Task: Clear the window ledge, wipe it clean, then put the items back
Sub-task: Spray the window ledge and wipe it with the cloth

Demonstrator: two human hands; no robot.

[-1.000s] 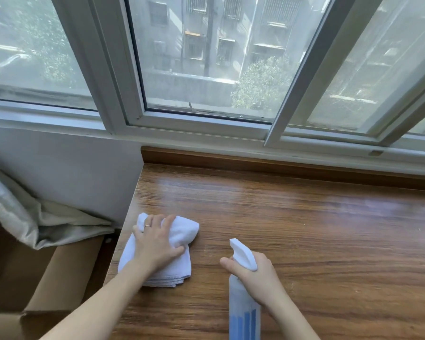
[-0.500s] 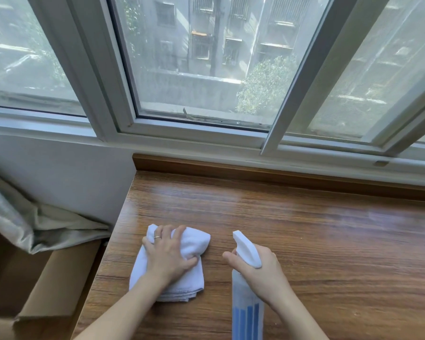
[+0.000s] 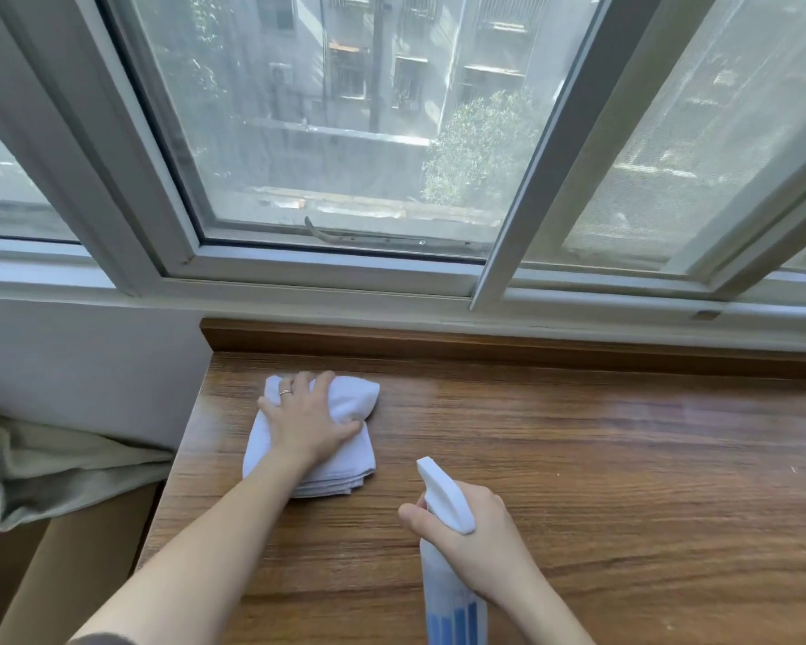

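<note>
A person wipes the wooden ledge (image 3: 578, 458) with a white cloth (image 3: 345, 402).

The folded cloth lies flat on the ledge near its left end, not far from the back rim. The left hand (image 3: 308, 425) presses on it with fingers spread, a ring on one finger. The right hand (image 3: 475, 542), nearer to the person, is wrapped around the neck of a spray bottle (image 3: 447, 588), its white head pointing toward the cloth. Behind stands the window (image 3: 345, 132); left below, a grey fabric (image 3: 43, 477) over a cardboard box (image 3: 80, 560).
</note>
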